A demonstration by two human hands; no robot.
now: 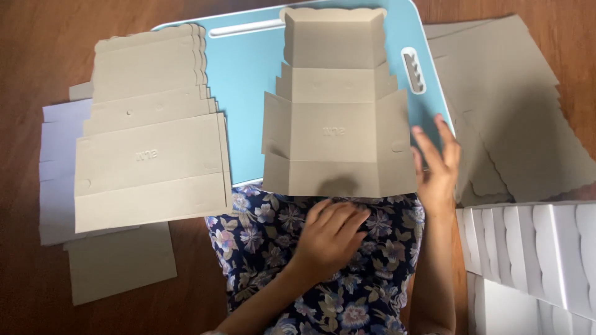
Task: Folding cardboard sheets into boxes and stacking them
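Observation:
A flat grey cardboard box blank with creased flaps and a scalloped top edge lies on a light blue lap tray. My left hand rests with curled fingers just under the blank's near edge, over my floral-print lap. My right hand is raised with fingers spread at the blank's right flap, touching or almost touching its edge. Neither hand grips anything.
A stack of several identical grey blanks sits at the tray's left, over white sheets. More grey blanks lie to the right. White folded boxes are piled at the lower right. The floor is brown wood.

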